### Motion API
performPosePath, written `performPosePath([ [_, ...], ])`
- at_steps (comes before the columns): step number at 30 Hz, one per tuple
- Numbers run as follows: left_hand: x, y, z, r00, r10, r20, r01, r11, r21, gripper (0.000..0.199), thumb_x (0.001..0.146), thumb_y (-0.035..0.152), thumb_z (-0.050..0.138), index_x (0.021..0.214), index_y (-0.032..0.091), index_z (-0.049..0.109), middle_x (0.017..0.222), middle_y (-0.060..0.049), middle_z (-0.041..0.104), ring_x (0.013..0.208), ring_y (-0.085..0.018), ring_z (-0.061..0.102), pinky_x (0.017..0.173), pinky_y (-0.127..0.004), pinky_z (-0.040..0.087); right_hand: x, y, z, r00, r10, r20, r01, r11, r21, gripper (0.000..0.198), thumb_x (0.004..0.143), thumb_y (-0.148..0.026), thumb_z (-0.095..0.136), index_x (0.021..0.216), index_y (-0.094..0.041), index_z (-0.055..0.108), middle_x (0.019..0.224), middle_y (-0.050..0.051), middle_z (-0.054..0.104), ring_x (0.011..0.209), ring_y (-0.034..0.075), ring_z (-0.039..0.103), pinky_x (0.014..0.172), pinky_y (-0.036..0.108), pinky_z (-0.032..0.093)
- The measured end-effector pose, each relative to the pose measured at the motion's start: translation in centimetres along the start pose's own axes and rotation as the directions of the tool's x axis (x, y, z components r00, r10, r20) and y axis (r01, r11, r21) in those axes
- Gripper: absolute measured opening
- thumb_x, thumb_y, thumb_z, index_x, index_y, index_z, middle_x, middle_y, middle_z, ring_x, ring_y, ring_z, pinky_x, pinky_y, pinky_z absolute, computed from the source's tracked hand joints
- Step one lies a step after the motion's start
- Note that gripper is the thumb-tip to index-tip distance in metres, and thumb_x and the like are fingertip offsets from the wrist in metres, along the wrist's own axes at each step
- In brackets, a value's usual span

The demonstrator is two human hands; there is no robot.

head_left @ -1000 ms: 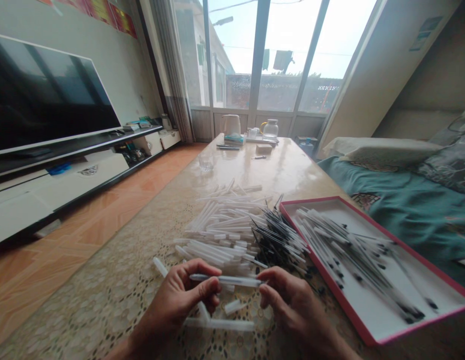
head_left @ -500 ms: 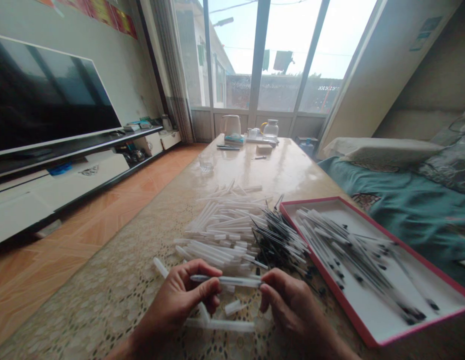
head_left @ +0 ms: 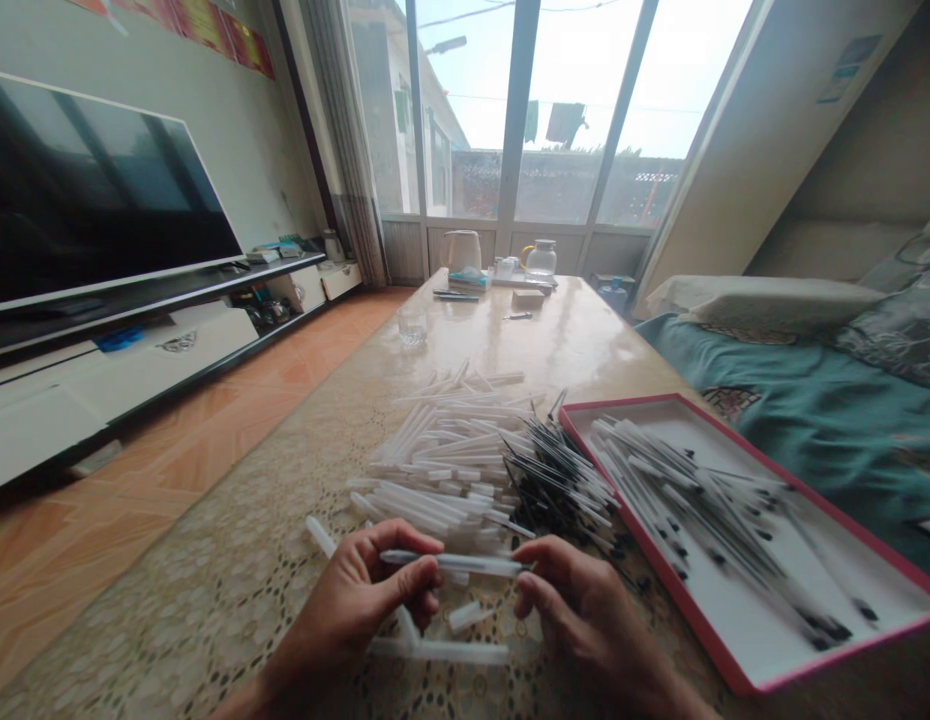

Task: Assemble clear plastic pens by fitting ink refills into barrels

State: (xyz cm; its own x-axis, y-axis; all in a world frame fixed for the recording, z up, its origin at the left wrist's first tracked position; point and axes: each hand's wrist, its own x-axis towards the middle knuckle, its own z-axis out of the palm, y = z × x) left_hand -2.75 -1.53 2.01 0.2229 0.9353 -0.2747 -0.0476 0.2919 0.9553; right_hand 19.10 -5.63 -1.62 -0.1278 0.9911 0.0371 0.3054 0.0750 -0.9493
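Note:
A clear-barrelled pen (head_left: 476, 564) lies level between my two hands, above the near part of the table. My left hand (head_left: 379, 585) pinches its left part between thumb and forefinger, the tip poking out past the fingers. At the pen's dark right end, the thumb and forefinger of my right hand (head_left: 574, 590) close around it. Just beyond is a heap of white translucent pen barrels (head_left: 435, 450). Black-ended refills (head_left: 555, 480) are piled to its right. Under my hands lie a short clear cap (head_left: 466, 615) and a loose barrel (head_left: 457, 652).
A pink-rimmed tray (head_left: 660, 570) on the right holds many pens with dark ends (head_left: 705, 490). Farther along the table (head_left: 232, 560) stand a drinking glass (head_left: 412, 328), a glass jug (head_left: 541, 260) and a kettle (head_left: 463, 250). A sofa (head_left: 772, 390) borders the right side.
My right fingers have shifted slightly left and over the pen's right end. The left hand and the pen have stayed nearly still.

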Motion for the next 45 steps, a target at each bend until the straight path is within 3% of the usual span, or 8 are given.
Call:
performPosePath([
  [4, 0.0, 0.0, 0.0, 1.000, -0.009, 0.009, 0.009, 1.000, -0.007, 0.035, 0.056, 0.042, 0.086, 0.072, 0.015, 0.070, 0.045, 0.000, 0.070, 0.040, -0.011, 0.059, 0.044, -0.017, 0.041, -0.1, -0.3, -0.2, 0.999, -0.026, 0.036, 0.029, 0.997, -0.075, 0.046, 0.097, -0.045, 0.037, 0.068, -0.017, 0.058, 0.047, -0.005, 0.048, 0.040, 0.010, 0.048, 0.042, 0.020, 0.033],
  [10, 0.1, -0.1, -0.1, 1.000, -0.023, 0.017, 0.023, 1.000, -0.006, 0.036, 0.056, 0.042, 0.087, 0.072, 0.016, 0.069, 0.045, 0.000, 0.070, 0.040, -0.010, 0.059, 0.043, -0.017, 0.041, 0.0, -0.5, -0.2, 1.000, 0.016, 0.025, -0.016, 1.000, 0.017, 0.024, 0.091, -0.040, 0.052, 0.089, -0.017, 0.060, 0.071, 0.001, 0.066, 0.049, 0.011, 0.054, 0.046, 0.020, 0.039],
  [15, 0.2, -0.3, -0.2, 1.000, 0.002, 0.001, -0.002, 1.000, -0.016, 0.035, 0.056, 0.042, 0.087, 0.072, 0.015, 0.070, 0.045, 0.000, 0.069, 0.040, -0.010, 0.059, 0.043, -0.016, 0.041, 0.0, -0.4, -0.2, 0.999, 0.027, 0.029, -0.026, 0.999, -0.027, 0.037, 0.096, -0.043, 0.041, 0.073, -0.018, 0.057, 0.054, -0.003, 0.054, 0.040, 0.010, 0.049, 0.040, 0.019, 0.035],
  [23, 0.5, -0.3, -0.3, 0.999, 0.030, -0.033, -0.032, 0.996, -0.080, 0.034, 0.055, 0.039, 0.088, 0.070, 0.015, 0.070, 0.047, 0.002, 0.068, 0.040, -0.009, 0.057, 0.042, -0.016, 0.040, 0.5, 0.5, -1.8, 0.940, -0.029, -0.339, 0.005, 0.997, -0.071, 0.031, 0.091, -0.036, 0.053, 0.117, -0.017, 0.051, 0.078, 0.001, 0.065, 0.052, 0.014, 0.059, 0.049, 0.024, 0.046],
  [28, 0.3, -0.6, 0.0, 0.999, 0.039, -0.027, -0.041, 0.997, -0.072, 0.032, 0.057, 0.039, 0.087, 0.070, 0.015, 0.070, 0.045, 0.000, 0.067, 0.039, -0.011, 0.058, 0.043, -0.018, 0.041, 0.0, -0.2, -0.8, 0.960, -0.228, -0.165, 0.170, 0.937, -0.304, 0.014, 0.093, -0.028, 0.051, 0.088, -0.021, 0.061, 0.074, 0.001, 0.064, 0.063, 0.016, 0.060, 0.059, 0.024, 0.046],
  [34, 0.6, -0.4, -0.8, 0.995, 0.081, -0.062, -0.088, 0.988, -0.128, 0.025, 0.060, 0.031, 0.086, 0.071, 0.014, 0.071, 0.046, 0.001, 0.066, 0.041, -0.011, 0.057, 0.043, -0.018, 0.043, 0.0, -0.5, -0.9, 0.950, -0.303, -0.078, 0.242, 0.870, -0.429, 0.014, 0.094, -0.021, 0.048, 0.083, -0.022, 0.056, 0.075, 0.000, 0.061, 0.066, 0.015, 0.058, 0.061, 0.023, 0.043],
  [40, 1.3, 0.8, -2.6, 0.944, 0.056, -0.324, -0.169, 0.927, -0.334, 0.029, 0.053, 0.019, 0.089, 0.074, 0.014, 0.070, 0.056, 0.003, 0.068, 0.045, -0.007, 0.056, 0.043, -0.013, 0.046, 0.7, -0.5, -5.0, 0.920, -0.347, -0.183, 0.136, 0.718, -0.682, 0.015, 0.095, -0.023, 0.042, 0.085, -0.021, 0.053, 0.079, 0.004, 0.059, 0.073, 0.020, 0.057, 0.068, 0.031, 0.042],
  [45, 1.5, 0.6, -2.6, 0.952, 0.050, -0.301, -0.124, 0.965, -0.233, 0.031, 0.057, 0.021, 0.087, 0.081, 0.012, 0.070, 0.060, 0.002, 0.068, 0.049, -0.007, 0.058, 0.048, -0.014, 0.048, 1.4, 0.0, -6.9, 0.858, -0.336, -0.388, -0.107, 0.622, -0.775, 0.017, 0.091, -0.027, 0.043, 0.079, -0.021, 0.052, 0.071, 0.004, 0.058, 0.061, 0.021, 0.058, 0.058, 0.031, 0.041],
])
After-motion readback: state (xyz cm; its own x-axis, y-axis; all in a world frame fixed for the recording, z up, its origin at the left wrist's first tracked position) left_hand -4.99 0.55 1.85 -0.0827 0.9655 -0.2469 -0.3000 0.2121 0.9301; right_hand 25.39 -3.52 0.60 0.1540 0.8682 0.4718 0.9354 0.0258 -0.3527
